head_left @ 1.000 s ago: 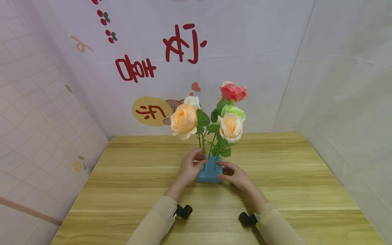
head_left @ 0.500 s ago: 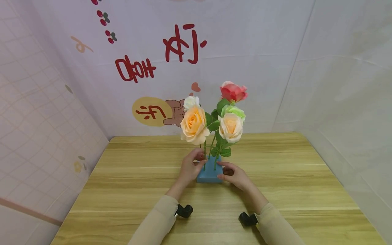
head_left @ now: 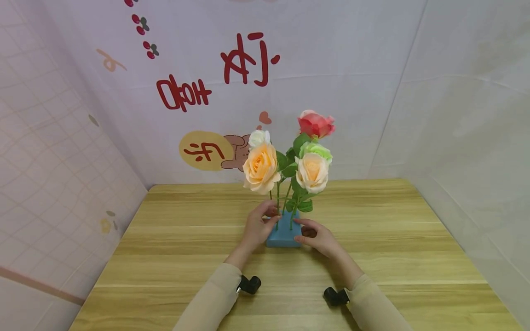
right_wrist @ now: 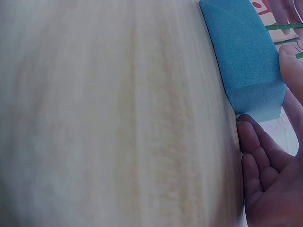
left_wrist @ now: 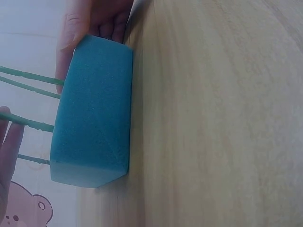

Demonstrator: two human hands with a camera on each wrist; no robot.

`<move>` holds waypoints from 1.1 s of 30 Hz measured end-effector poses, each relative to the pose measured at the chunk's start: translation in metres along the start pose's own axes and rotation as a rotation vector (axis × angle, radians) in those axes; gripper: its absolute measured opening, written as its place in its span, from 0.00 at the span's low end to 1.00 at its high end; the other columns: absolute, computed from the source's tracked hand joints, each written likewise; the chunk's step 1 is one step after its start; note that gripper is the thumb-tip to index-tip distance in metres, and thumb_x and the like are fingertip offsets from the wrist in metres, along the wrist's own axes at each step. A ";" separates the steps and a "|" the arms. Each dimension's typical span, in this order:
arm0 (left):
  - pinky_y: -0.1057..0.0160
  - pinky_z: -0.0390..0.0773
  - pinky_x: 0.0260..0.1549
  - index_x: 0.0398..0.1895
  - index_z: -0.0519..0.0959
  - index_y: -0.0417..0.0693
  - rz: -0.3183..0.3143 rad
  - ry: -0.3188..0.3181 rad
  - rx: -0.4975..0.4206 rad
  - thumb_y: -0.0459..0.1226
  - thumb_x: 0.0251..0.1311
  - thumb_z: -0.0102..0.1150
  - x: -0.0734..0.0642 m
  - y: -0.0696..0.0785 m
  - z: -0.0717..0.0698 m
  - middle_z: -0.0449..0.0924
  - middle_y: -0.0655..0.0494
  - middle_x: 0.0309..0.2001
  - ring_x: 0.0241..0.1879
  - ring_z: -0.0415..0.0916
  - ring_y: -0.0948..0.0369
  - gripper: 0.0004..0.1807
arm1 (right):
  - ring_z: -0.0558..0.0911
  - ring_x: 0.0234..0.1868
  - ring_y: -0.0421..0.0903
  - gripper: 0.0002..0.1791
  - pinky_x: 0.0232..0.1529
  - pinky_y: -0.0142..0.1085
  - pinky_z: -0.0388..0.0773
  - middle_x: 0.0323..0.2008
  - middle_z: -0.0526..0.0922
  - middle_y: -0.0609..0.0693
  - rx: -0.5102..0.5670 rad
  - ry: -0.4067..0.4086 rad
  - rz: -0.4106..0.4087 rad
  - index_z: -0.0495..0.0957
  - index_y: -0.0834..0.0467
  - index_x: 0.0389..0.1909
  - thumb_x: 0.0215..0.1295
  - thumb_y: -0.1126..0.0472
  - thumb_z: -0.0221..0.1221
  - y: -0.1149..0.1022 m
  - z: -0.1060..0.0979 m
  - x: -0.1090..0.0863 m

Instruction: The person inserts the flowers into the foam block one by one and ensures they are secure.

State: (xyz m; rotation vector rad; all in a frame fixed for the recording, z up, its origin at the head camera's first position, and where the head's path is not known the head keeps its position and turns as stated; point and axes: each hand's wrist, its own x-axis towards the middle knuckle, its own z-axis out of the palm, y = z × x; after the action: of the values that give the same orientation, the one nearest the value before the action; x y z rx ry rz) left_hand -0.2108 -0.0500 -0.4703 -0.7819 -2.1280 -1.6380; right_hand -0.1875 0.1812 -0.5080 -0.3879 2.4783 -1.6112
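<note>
A blue foam block (head_left: 283, 242) rests on the table with several rose stems standing in it. Between its thumb and fingers my left hand (head_left: 256, 228) pinches the green stem of the orange rose (head_left: 261, 168), just above the block. At the block's right side, my right hand (head_left: 319, 238) grips the foam; in the right wrist view its thumb lies on the upper side and its curled fingers (right_wrist: 258, 142) meet the end. Behind and beside the orange flower are a white rose (head_left: 259, 138), a red rose (head_left: 316, 124), a green rose (head_left: 316, 150) and a cream rose (head_left: 312, 172).
The wood-grain table (head_left: 178, 257) stretches out around the block. A white printed cloth (head_left: 331, 55) hangs behind it, with further cloth on both sides. Each sleeved wrist carries a small black camera.
The orange rose's head has swung right and somewhat lower, turning so more of the white rose and the printed bear show. Both hands have stayed nearly in place.
</note>
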 end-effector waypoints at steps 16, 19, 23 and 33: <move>0.63 0.82 0.31 0.49 0.80 0.44 -0.136 -0.062 0.031 0.22 0.56 0.66 -0.001 0.007 -0.002 0.82 0.47 0.36 0.35 0.83 0.52 0.19 | 0.81 0.46 0.48 0.33 0.49 0.42 0.77 0.45 0.81 0.52 0.006 -0.008 0.010 0.73 0.56 0.67 0.62 0.54 0.69 -0.001 0.000 -0.001; 0.63 0.82 0.30 0.49 0.80 0.47 -0.126 -0.067 0.015 0.23 0.57 0.66 -0.003 0.000 -0.002 0.82 0.50 0.36 0.35 0.83 0.53 0.19 | 0.81 0.46 0.48 0.33 0.50 0.43 0.76 0.45 0.81 0.52 -0.001 -0.008 0.013 0.73 0.55 0.67 0.62 0.54 0.69 0.000 0.000 0.000; 0.64 0.82 0.29 0.49 0.80 0.45 -0.108 -0.067 0.011 0.23 0.56 0.66 -0.003 0.000 -0.002 0.83 0.48 0.36 0.34 0.83 0.52 0.18 | 0.81 0.46 0.48 0.33 0.49 0.42 0.77 0.45 0.81 0.53 -0.011 -0.007 0.012 0.72 0.55 0.67 0.62 0.54 0.69 0.000 -0.001 0.000; 0.64 0.82 0.30 0.43 0.78 0.42 -0.149 -0.147 0.046 0.25 0.59 0.65 -0.005 0.000 -0.005 0.83 0.49 0.34 0.35 0.82 0.56 0.11 | 0.81 0.48 0.49 0.33 0.50 0.42 0.76 0.46 0.81 0.53 -0.003 -0.011 0.024 0.72 0.55 0.68 0.62 0.53 0.69 -0.001 -0.001 0.001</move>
State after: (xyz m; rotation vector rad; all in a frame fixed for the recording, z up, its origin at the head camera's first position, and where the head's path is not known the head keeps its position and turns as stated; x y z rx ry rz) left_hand -0.2076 -0.0560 -0.4717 -0.7677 -2.3698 -1.6430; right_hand -0.1885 0.1820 -0.5069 -0.3658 2.4679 -1.5918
